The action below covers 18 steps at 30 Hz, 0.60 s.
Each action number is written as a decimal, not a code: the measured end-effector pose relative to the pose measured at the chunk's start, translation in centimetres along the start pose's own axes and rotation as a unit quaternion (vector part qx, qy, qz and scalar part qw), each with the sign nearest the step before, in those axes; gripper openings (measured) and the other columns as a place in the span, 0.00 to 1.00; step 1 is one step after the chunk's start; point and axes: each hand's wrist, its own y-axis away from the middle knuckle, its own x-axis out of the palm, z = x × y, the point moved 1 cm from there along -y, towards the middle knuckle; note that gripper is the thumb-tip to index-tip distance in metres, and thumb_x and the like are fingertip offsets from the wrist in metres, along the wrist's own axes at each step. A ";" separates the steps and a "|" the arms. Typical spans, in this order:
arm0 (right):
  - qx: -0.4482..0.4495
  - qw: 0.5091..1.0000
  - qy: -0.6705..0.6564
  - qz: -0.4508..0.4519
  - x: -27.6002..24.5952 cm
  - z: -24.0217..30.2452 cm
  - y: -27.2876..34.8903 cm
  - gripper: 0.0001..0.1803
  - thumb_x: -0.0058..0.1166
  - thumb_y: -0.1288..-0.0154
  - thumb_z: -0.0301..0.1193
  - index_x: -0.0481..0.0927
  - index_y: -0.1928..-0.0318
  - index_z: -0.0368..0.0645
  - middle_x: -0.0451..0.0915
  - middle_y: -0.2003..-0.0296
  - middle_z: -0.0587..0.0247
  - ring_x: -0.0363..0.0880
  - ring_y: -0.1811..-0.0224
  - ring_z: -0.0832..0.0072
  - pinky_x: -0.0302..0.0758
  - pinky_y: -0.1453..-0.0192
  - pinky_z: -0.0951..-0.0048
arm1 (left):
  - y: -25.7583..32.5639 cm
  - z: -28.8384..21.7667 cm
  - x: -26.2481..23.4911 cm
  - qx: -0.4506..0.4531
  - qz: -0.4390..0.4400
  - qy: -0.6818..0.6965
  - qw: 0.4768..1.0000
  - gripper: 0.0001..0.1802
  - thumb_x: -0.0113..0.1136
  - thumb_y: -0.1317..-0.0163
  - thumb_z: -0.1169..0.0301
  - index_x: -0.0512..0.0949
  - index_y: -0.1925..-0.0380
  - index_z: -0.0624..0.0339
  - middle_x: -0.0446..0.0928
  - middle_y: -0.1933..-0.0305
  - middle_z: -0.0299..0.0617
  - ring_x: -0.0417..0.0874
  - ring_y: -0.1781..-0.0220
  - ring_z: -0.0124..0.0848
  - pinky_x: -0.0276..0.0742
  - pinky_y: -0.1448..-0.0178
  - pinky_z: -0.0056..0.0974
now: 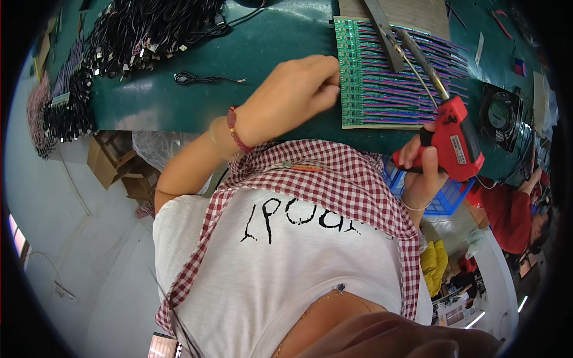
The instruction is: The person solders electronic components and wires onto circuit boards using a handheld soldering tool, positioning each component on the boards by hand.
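A row of small green circuit boards (351,74) lies on a thin brown backing board (412,126). Thin pink, blue and black wires (394,89) run off it to the right. My left hand (304,83) is closed, its curled fingers against the boards' left edge; whatever is between those fingers is hidden. Wrapped round the handle of a red soldering gun (458,140) is my right hand (424,161). The gun's metal barrel (424,62) slants up and left over the wires, with a thin feed tube beside it. A flat metal bar (385,36) lies across the wires near the barrel.
Bundled black cables (149,36) are heaped at the far left of the green table (280,36). One short black cable (209,79) lies nearer. On the right stands a black fan (503,116). Below the table edge are a blue crate (447,200) and cardboard boxes (113,158). Another person in red (507,215) sits at right.
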 end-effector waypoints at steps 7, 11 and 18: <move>0.023 0.997 0.039 0.062 4.1 0.6 -0.5 0.27 0.54 0.45 0.17 0.62 0.45 0.36 0.72 0.67 0.59 0.71 0.64 0.75 0.71 0.59 0.72 | 0.8 -4.4 3.2 -0.072 -0.002 0.438 0.896 0.05 0.56 0.42 0.78 0.75 0.67 0.70 0.78 0.69 0.43 0.78 0.76 0.21 0.76 0.72 0.24; -0.003 0.995 0.069 0.075 4.5 0.7 -0.8 0.27 0.53 0.47 0.13 0.63 0.46 0.36 0.72 0.67 0.61 0.71 0.65 0.77 0.71 0.59 0.75 | 0.8 -4.4 3.3 -0.108 0.006 0.450 0.886 0.06 0.57 0.41 0.76 0.74 0.69 0.71 0.78 0.70 0.44 0.77 0.77 0.22 0.75 0.74 0.25; 0.001 0.984 0.160 0.080 4.4 0.8 -1.0 0.24 0.54 0.47 0.13 0.65 0.48 0.33 0.73 0.71 0.62 0.72 0.68 0.78 0.72 0.60 0.76 | 0.7 -4.1 2.4 0.007 0.002 0.222 0.975 0.04 0.59 0.46 0.78 0.75 0.73 0.69 0.78 0.75 0.43 0.78 0.78 0.24 0.74 0.74 0.29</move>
